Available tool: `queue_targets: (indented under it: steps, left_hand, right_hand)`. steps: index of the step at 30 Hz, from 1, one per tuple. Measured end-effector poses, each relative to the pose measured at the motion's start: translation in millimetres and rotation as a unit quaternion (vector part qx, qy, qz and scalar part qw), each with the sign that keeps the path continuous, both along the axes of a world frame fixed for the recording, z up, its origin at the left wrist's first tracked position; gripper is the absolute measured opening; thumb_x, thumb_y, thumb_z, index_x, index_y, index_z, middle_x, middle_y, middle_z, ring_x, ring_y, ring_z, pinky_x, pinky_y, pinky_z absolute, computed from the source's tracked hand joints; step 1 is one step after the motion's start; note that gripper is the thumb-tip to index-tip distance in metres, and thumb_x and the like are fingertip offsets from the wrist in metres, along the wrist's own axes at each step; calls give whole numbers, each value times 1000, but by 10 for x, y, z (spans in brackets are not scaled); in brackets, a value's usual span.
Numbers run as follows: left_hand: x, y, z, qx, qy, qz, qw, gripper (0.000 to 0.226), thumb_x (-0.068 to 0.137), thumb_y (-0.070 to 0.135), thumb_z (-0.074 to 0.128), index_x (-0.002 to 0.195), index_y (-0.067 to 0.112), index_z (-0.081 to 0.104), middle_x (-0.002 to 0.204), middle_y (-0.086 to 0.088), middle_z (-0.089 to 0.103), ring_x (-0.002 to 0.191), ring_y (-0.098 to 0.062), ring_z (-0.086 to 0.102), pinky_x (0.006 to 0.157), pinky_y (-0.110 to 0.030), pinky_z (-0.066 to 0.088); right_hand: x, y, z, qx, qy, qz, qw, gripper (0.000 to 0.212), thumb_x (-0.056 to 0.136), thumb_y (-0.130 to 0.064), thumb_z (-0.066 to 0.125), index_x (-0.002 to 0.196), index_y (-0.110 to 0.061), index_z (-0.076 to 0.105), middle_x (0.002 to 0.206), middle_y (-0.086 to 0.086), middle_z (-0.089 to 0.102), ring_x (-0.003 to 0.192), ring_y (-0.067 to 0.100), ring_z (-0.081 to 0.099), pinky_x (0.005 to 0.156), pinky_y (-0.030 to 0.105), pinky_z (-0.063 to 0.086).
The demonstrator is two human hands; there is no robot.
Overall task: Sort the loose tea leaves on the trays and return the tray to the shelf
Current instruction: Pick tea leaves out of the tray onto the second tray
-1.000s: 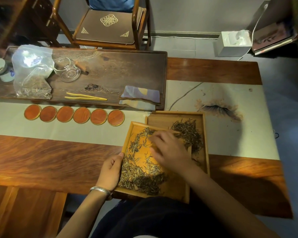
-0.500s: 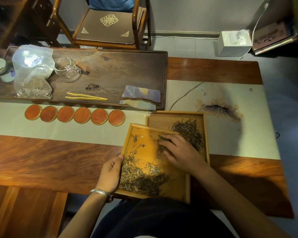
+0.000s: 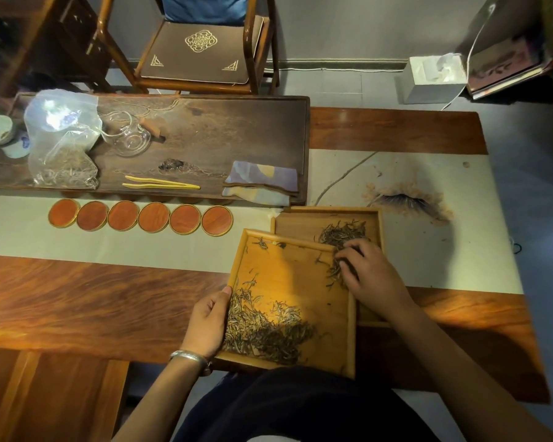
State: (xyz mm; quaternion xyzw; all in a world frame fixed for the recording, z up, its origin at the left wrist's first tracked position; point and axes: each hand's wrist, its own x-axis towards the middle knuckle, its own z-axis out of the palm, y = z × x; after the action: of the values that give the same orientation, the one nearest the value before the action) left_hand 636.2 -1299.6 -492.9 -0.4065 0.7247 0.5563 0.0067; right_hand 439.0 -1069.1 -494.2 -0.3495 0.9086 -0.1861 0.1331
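A light wooden tray (image 3: 304,275) lies tilted at the table's near edge, overlapping a darker wooden tray (image 3: 296,223) behind it. My left hand (image 3: 209,319) grips the light tray's left rim, thumb over the edge. A heap of loose tea leaves (image 3: 262,330) lies in its near left corner. My right hand (image 3: 369,271) rests with curled fingers on a small clump of leaves (image 3: 334,269) at the light tray's far right corner, beside the pile of darker leaves (image 3: 340,232) in the back tray.
A long dark tea board (image 3: 211,138) holds a plastic bag of tea (image 3: 61,141), a glass pitcher (image 3: 130,137), yellow tongs (image 3: 160,183) and a folded cloth (image 3: 261,183). Several round coasters (image 3: 139,216) line the cloth runner (image 3: 428,250). A chair (image 3: 201,49) stands behind.
My right hand swept leaves from the middle of the light tray up and right toward the back tray. The tray's upper area now shows only a few scattered leaves. My left hand kept its hold.
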Motion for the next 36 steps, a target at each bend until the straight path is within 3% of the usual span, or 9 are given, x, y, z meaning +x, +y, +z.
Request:
queue_targets:
  steps: [4, 7, 10, 13, 17, 21, 24, 28, 36]
  left_hand:
    - [-33, -12, 4, 4, -4, 4, 1000, 44, 99, 26, 44, 55, 18, 38, 47, 9, 39, 47, -6, 36, 56, -26, 33]
    - [-74, -8, 21, 5, -8, 5, 1000, 44, 99, 27, 45, 56, 15, 41, 49, 8, 42, 48, -6, 39, 63, -31, 36]
    - [-113, -3, 40, 23, -9, 4, 1000, 44, 99, 27, 44, 70, -4, 57, 68, -16, 61, 64, -18, 56, 67, -30, 42]
    - [-130, 9, 53, 25, -1, 9, 1000, 43, 99, 26, 44, 78, -8, 61, 76, -20, 66, 69, -21, 58, 65, -25, 44]
    - [-118, 12, 79, 8, -3, -7, 1000, 47, 99, 27, 43, 81, -13, 59, 79, -30, 61, 67, -26, 56, 65, -30, 43]
    - [-63, 27, 78, -2, -20, -7, 1000, 51, 99, 30, 42, 82, -17, 55, 77, -33, 59, 65, -24, 52, 63, -31, 38]
    - [-25, 30, 65, 7, -26, 1, 1000, 52, 99, 31, 42, 77, -16, 53, 70, -18, 56, 63, -23, 49, 62, -31, 36]
    - [1, 24, 72, 11, -30, -1, 1000, 47, 99, 29, 42, 71, -7, 54, 66, -12, 54, 59, -22, 46, 59, -30, 36]
    - [18, 18, 82, 7, -32, -3, 999, 51, 99, 28, 41, 81, -18, 53, 73, -21, 58, 64, -24, 50, 61, -29, 39]
  right_hand:
    - [128, -131, 146, -33, 21, 16, 999, 27, 91, -25, 56, 113, -11, 64, 116, 7, 57, 110, 21, 52, 86, 32, 50]
    - [426, -315, 226, -42, -16, 138, 989, 41, 89, -45, 52, 123, -22, 55, 129, 1, 51, 120, 17, 47, 93, 34, 46]
    - [735, -512, 225, -41, -74, 244, 966, 47, 90, -53, 49, 130, -29, 45, 135, 0, 46, 123, 19, 46, 91, 32, 42]
    - [886, -595, 147, -99, -25, 320, 942, 35, 96, -42, 48, 120, -20, 60, 124, 12, 55, 113, 25, 50, 88, 35, 45]
    - [888, -565, 43, -99, -17, 284, 953, 31, 96, -37, 46, 118, -19, 57, 108, 7, 52, 98, 19, 47, 75, 31, 47]
    - [743, -479, -30, -49, -43, 241, 968, 34, 95, -39, 47, 124, -22, 47, 116, 2, 48, 106, 16, 48, 84, 33, 49]
    - [611, -403, -56, -31, -17, 205, 978, 30, 92, -33, 52, 118, -19, 51, 116, 3, 52, 107, 17, 52, 88, 32, 50]
    - [457, -339, -78, -17, 5, 142, 990, 32, 93, -32, 52, 120, -16, 55, 117, 4, 55, 107, 15, 53, 88, 25, 45]
    - [221, -238, -68, -12, 14, 69, 997, 30, 92, -25, 58, 118, -11, 59, 109, 7, 55, 98, 18, 54, 80, 27, 47]
